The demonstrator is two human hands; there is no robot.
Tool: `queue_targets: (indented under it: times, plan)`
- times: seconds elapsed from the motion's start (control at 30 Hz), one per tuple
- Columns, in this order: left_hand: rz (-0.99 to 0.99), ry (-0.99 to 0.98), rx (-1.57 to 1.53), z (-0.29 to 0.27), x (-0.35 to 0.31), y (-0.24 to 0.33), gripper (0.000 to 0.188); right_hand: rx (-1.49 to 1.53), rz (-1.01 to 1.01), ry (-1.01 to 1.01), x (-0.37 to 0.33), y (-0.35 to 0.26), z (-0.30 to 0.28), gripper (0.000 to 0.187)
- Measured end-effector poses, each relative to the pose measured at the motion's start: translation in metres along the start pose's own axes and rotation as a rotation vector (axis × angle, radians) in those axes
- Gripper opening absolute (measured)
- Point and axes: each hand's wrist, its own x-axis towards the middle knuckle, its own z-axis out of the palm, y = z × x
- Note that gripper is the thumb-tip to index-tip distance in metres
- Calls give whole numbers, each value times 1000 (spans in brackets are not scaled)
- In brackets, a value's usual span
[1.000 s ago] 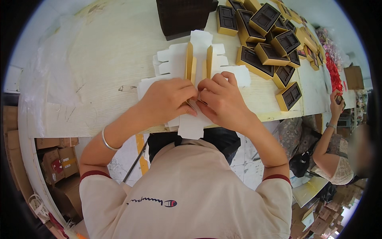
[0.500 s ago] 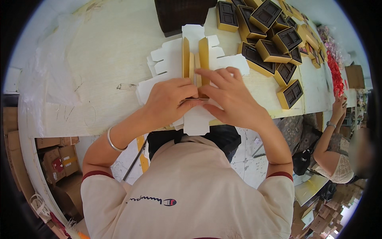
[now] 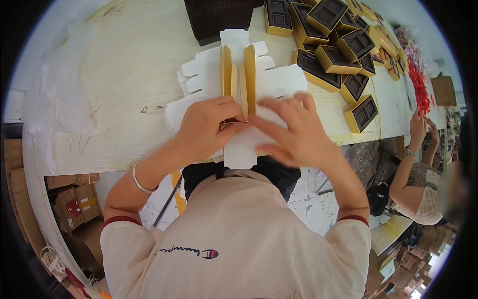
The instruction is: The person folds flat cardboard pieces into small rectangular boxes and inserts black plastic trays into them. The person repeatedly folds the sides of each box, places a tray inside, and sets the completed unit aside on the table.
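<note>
Hands press together on a flat white box blank (image 3: 234,89) with gold folded strips, lying at the table's (image 3: 114,74) near edge. Left hand (image 3: 206,127) pinches a fold with curled fingers; right hand (image 3: 294,132) lies spread on the card. Finished gold boxes (image 3: 343,55) crowd the table's far right corner.

Left hand (image 3: 206,127), right hand (image 3: 294,129) pressed down
</note>
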Motion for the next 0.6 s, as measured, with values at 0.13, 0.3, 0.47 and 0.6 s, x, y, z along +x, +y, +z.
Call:
queue_targets:
  times: [0.13, 0.3, 0.47, 0.6]
  plan:
    - [-40, -7, -54, 0, 2, 1, 14, -101, -44, 20, -25, -28, 20, 39]
    - [-18, -80, -97, -8, 4, 0, 20, -106, 3, 145, -24, -31, 25, 29]
    - [-33, -192, -112, -21, 4, -2, 20, -133, 218, 313, 9, -16, 38, 26]
    - [-46, -104, -96, -14, 4, 5, 24, -21, 192, 301, 10, -8, 42, 30]
